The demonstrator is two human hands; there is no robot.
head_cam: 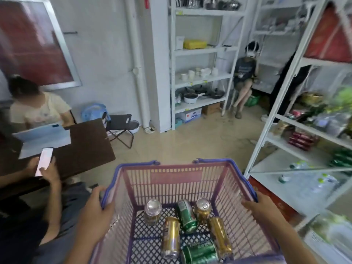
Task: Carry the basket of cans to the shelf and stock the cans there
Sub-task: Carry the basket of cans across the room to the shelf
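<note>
I hold a pink plastic basket (177, 180) with a blue rim in front of me. My left hand (99, 212) grips its left rim and my right hand (257, 206) grips its right rim. Several cans lie on the basket's mesh floor: gold cans (171, 236) and green cans (185, 216), two upright, the others on their sides. A white metal shelf (285, 155) stands close on the right, holding green cans (341, 159), water bottles and red packets.
A person with a phone (44, 161) sits close at my left beside a dark table (89, 143); another sits behind it. A folding stool (122, 126) stands ahead, a shelf of kitchenware (200, 77) at the back. Bare floor lies ahead.
</note>
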